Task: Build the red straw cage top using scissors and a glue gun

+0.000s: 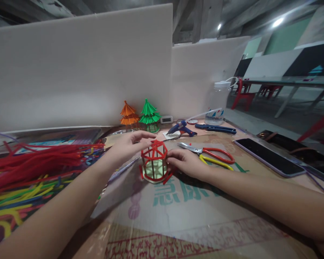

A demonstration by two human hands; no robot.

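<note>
A small red cage-like frame (154,151) with dark upright posts and a pale green base (156,171) stands upright on the plastic-covered table. My left hand (132,143) is at its upper left, fingers stretched over the top edge and apart; whether the fingertips touch it is unclear. On the other side, my right hand (185,162) has its fingers curled against the frame's right side, near a post. Scissors (216,153) with red and yellow handles lie just behind my right hand.
Red and multicoloured strips (43,162) cover the left side. Behind stand an orange tree model (129,115), a green one (149,113), a blue glue gun (181,127), blue pliers-like tool (216,128) and a clear bottle (217,102). A phone (268,157) lies right.
</note>
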